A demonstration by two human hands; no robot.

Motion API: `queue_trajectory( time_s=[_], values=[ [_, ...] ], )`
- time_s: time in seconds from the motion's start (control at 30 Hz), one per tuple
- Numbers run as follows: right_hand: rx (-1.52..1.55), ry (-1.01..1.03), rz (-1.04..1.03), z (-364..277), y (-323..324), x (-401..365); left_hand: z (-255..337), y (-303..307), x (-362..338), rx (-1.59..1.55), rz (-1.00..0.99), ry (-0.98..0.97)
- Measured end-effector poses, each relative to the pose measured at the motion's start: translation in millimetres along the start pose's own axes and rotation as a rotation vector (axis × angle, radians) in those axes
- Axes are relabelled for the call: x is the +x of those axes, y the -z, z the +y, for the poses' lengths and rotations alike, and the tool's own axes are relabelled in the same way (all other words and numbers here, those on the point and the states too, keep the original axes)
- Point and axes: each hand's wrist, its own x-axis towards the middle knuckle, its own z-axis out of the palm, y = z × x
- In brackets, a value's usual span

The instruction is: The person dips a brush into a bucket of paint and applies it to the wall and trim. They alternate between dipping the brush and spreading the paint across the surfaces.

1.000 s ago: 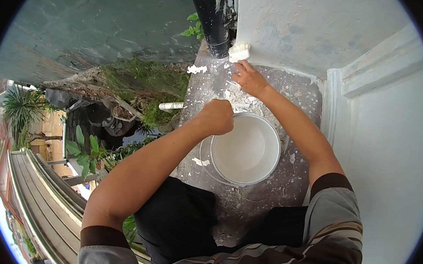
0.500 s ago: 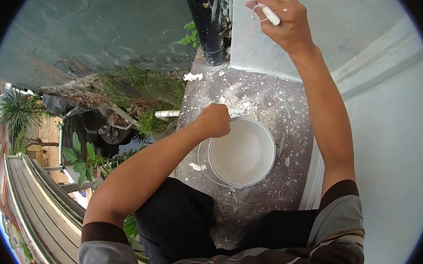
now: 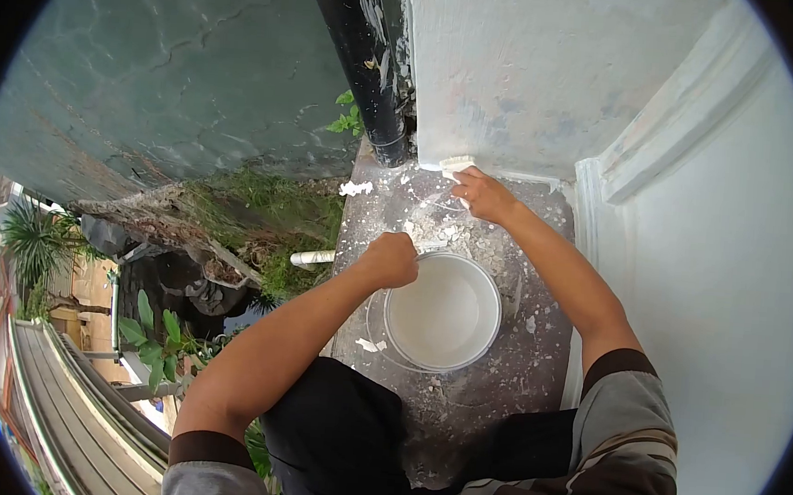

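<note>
My right hand (image 3: pixel 485 197) is closed round the handle of a paintbrush (image 3: pixel 457 166), whose pale bristles touch the foot of the white wall (image 3: pixel 518 81) near its left corner. A thin string loop hangs by the brush handle. Below it a white bucket (image 3: pixel 443 313) stands on the floor, with whitish liquid inside. My left hand (image 3: pixel 391 259) is a closed fist against the bucket's upper left rim. A short pale strip (image 3: pixel 432 245) shows beside its fingers; what the fist grips is hidden.
Paint flakes (image 3: pixel 471 239) litter the speckled floor slab (image 3: pixel 536 349). A black pipe (image 3: pixel 359 56) rises at the wall's left corner. A white pipe stub (image 3: pixel 311 257) projects at the slab's left edge, beside plants (image 3: pixel 236 181). White moulding (image 3: pixel 661 146) runs along the right.
My right hand has come down from high on the white wall to its base with the paintbrush. The view has shifted; my left hand remains at the bucket's rim.
</note>
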Motion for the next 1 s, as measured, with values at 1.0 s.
queue_trajectory(
  time_s=[1.0],
  values=[
    [0.207, -0.078, 0.41, 23, 169, -26, -9, 10, 5, 0.092, -0.011, -0.191]
  ],
)
